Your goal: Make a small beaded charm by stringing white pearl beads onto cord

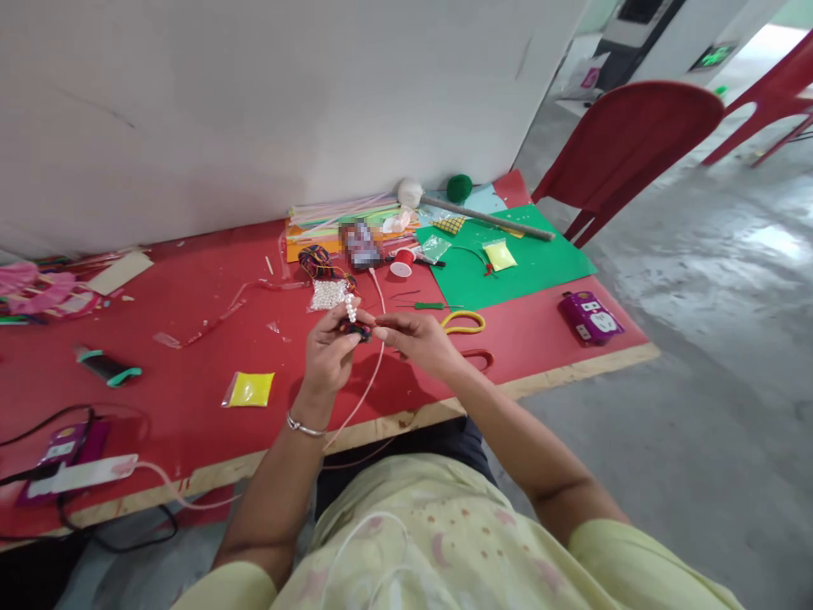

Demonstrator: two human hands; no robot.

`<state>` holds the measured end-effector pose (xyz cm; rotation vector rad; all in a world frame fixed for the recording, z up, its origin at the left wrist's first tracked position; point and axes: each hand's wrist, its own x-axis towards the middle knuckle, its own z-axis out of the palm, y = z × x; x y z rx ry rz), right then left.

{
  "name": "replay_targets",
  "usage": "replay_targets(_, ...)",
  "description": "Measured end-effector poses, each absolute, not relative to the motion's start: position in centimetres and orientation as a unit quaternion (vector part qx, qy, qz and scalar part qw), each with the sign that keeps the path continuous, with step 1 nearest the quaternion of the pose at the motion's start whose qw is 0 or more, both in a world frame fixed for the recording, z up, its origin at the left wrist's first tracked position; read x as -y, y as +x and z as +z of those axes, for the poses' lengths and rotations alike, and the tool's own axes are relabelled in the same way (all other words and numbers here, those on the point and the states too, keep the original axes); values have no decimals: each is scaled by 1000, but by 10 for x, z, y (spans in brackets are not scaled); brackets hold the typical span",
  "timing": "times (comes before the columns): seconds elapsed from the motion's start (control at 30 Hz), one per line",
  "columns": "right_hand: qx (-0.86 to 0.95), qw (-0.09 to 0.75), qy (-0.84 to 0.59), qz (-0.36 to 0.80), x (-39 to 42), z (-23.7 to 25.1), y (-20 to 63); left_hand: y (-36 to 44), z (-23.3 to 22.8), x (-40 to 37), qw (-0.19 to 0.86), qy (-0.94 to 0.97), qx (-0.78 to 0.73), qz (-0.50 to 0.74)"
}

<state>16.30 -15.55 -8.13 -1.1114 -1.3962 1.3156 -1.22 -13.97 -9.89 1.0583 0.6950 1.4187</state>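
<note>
My left hand (329, 354) is closed on a small dark, multicoloured braided piece (361, 329), held above the red tabletop. A short row of white pearl beads (351, 309) stands up from that piece, between my fingers. My right hand (416, 341) touches the right end of the piece with thumb and forefinger pinched together; what lies in the pinch is too small to make out. Just behind my left hand lies a bag of white beads (329, 295). Scissors with yellow and red handles (467, 322) lie beside my right hand, partly hidden by it.
Behind are a dark cord bundle (316, 261), a phone (361, 241) on a pink cable (374, 373), a red spool (402, 261) and a green hook tool (429, 306). Yellow packets (252, 390), a cutter (107, 368) and a purple box (589, 318) lie around. A red chair (635, 144) stands right.
</note>
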Motion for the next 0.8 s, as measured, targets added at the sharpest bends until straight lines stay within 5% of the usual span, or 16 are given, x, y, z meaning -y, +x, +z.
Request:
replay_targets(0.4, 526, 486, -447, 536, 146, -92, 151, -13, -102, 141, 616, 410, -298, 603)
replay_targets(0.8, 712, 492, -434, 251, 151, -83, 151, -22, -99, 138, 640, 411, -298, 576)
